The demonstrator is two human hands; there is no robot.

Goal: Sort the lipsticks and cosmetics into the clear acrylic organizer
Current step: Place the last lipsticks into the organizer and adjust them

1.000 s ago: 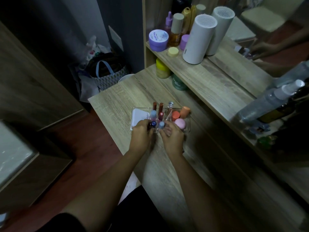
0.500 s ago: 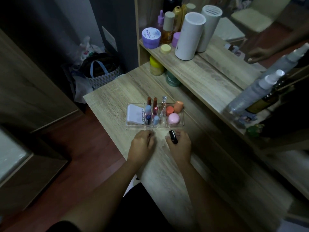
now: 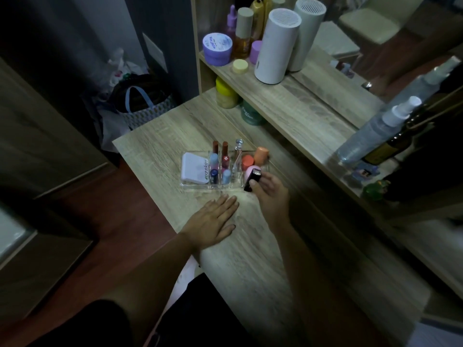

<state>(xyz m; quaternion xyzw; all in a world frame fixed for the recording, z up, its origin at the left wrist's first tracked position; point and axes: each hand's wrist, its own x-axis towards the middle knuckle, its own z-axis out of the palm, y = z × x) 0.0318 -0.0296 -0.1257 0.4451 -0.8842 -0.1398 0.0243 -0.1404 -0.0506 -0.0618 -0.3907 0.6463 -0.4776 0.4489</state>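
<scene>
Head view: a clear acrylic organizer [image 3: 200,187] is seen standing on a wooden table [image 3: 250,246], near its far left corner. In its wide left compartment a white compact [image 3: 194,167] marked with green lettering is laid flat. The narrow middle slots are filled with upright sticks: 2 dark red lipsticks [image 3: 220,149] at the back, a light blue-capped tube [image 3: 214,159] and a red-labelled one [image 3: 225,159] in front of them, then a dark blue tube [image 3: 213,174] and a pale blue tube [image 3: 226,176] nearest the front. A slim clear vial [image 3: 238,152] with a silvery top is held in the next slot. In the right compartment, 2 orange caps [image 3: 254,157] and a pink rounded item [image 3: 251,170] are gathered.

The left hand [image 3: 215,221] is laid flat on the table, palm down, fingers stretched out together, just in front of the organizer and not touching it. The right hand [image 3: 269,190] is raised at the organizer's front right corner, and a black lipstick [image 3: 251,182] with a glittery top is pinched between its thumb and fingers, tilted, partly in front of the pink item.

On the shelf [image 3: 288,106] behind, a purple jar [image 3: 216,50], a white cylinder [image 3: 275,46] and several bottles are lined up. A spray bottle [image 3: 375,131] is seen at the right.
</scene>
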